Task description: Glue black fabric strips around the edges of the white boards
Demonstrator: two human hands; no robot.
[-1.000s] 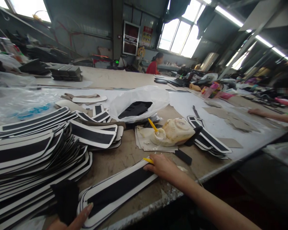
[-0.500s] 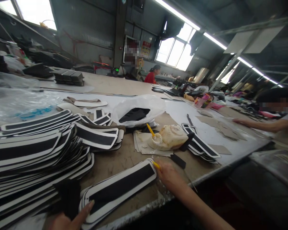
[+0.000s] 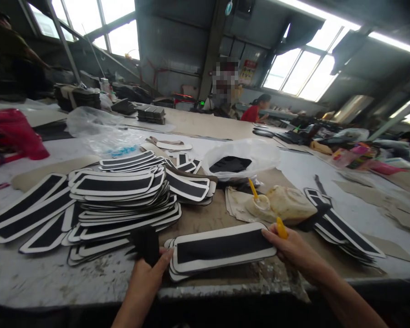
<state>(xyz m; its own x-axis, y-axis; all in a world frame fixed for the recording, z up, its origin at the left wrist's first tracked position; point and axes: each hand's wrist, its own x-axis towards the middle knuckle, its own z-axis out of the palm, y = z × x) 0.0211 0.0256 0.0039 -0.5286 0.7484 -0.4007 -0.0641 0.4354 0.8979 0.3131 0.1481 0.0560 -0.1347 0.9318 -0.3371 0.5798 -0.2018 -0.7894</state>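
Observation:
A black panel with a white border [image 3: 222, 246] lies on top of a few similar panels at the table's front edge. My left hand [image 3: 146, 273] is closed around a bunch of black strips [image 3: 145, 243], its thumb against the left end of these panels. My right hand [image 3: 290, 248] pinches the right end of the top panel and also holds a yellow-handled tool [image 3: 281, 228], whose working end I cannot make out. Behind it lies a cut-open, glue-stained plastic bottle [image 3: 290, 202] with another yellow stick [image 3: 253, 187] standing in its mouth.
To the left is a tall pile of bordered panels [image 3: 114, 184], with others fanned out beside it. More panels [image 3: 348, 228] lie at the right. A white plastic bag [image 3: 259, 157] with black pieces sits behind the bottle. A person in red [image 3: 251, 113] is at the back.
The view has swung left. My right hand has gone from holding the yellow tool at the panel's right corner to gripping that end, with the yellow handle pointing up.

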